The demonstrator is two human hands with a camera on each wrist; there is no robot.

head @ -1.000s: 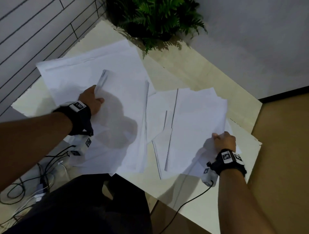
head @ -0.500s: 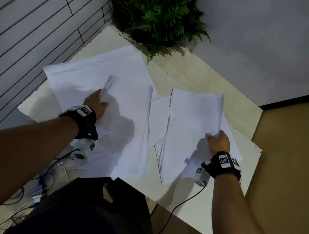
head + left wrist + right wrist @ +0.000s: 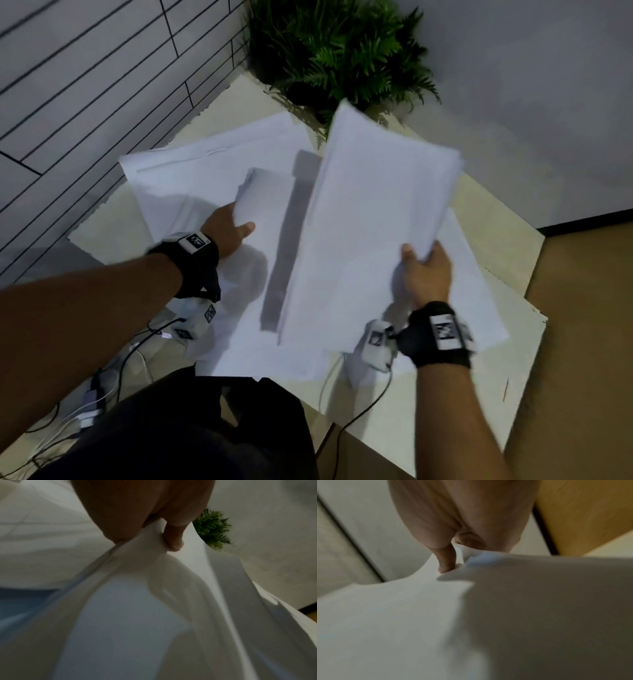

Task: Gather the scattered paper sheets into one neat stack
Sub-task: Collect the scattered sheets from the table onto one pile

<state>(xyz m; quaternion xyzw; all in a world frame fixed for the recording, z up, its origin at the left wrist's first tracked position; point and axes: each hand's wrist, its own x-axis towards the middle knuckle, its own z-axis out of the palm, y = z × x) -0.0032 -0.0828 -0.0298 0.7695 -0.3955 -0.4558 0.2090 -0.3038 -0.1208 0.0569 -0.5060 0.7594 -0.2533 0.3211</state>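
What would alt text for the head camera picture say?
Seen from above, a right hand lifts a bundle of white sheets over a pale table, while the left hand grips another bundle among loose papers. A fern stands behind.

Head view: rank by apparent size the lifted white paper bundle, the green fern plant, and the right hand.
1. Lifted white paper bundle
2. Green fern plant
3. Right hand

The bundle is raised toward the camera, which exaggerates its size.
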